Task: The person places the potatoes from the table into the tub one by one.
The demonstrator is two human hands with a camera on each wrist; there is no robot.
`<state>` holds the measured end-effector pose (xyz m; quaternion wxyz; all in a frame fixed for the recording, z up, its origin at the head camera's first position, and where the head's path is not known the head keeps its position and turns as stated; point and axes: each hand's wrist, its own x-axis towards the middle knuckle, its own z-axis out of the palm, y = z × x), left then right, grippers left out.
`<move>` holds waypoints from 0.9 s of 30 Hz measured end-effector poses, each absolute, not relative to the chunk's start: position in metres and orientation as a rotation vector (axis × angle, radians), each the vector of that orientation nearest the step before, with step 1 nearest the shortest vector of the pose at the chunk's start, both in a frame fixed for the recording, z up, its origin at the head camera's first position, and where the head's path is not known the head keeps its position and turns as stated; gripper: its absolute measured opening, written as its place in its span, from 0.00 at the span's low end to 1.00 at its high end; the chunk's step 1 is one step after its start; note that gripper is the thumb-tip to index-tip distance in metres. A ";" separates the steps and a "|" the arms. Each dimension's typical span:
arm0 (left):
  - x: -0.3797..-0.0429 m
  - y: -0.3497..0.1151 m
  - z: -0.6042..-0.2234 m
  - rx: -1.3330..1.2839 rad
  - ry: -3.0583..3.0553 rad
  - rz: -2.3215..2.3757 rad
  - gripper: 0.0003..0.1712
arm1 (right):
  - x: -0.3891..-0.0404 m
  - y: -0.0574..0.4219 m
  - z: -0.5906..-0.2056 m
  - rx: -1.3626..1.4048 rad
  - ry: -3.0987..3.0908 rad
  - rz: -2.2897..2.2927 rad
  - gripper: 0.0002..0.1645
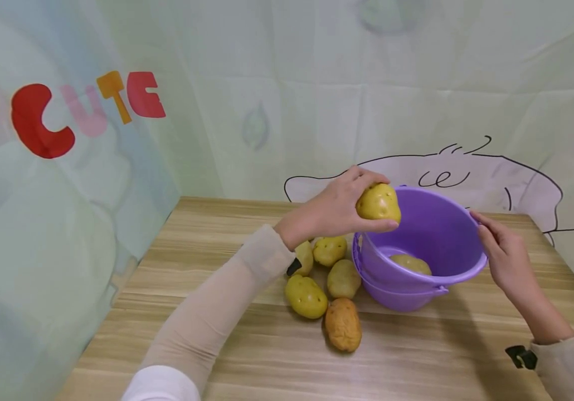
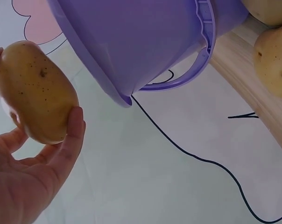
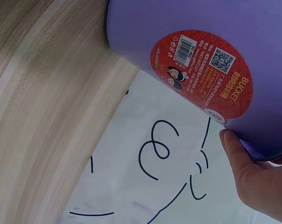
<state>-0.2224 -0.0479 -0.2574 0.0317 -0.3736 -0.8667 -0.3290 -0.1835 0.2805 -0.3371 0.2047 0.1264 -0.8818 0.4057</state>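
In the head view my left hand [image 1: 339,206] grips a yellow potato [image 1: 379,203] at the left rim of a purple bucket [image 1: 402,292]. The left wrist view shows fingers and thumb around this potato [image 2: 37,91], beside the bucket's rim. My right hand [image 1: 507,259] pinches the bucket's right rim, and the bucket tilts slightly. Inside it, on the bottom, lies one potato [image 1: 411,264]. From the right wrist view, the right hand [image 3: 260,179] holds the rim near a red label [image 3: 201,74] on the bucket's wall.
Left of the bucket several potatoes lie close together on the wooden table [image 1: 207,250], among them a yellow potato [image 1: 306,297] and an orange-brown potato [image 1: 343,324] nearest me. A printed cloth backdrop [image 1: 267,83] hangs behind the table and along its left side.
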 end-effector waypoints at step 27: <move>-0.223 -0.015 -0.273 -1.273 -2.685 -0.826 0.45 | -0.184 0.282 -0.339 0.367 -2.435 1.136 0.23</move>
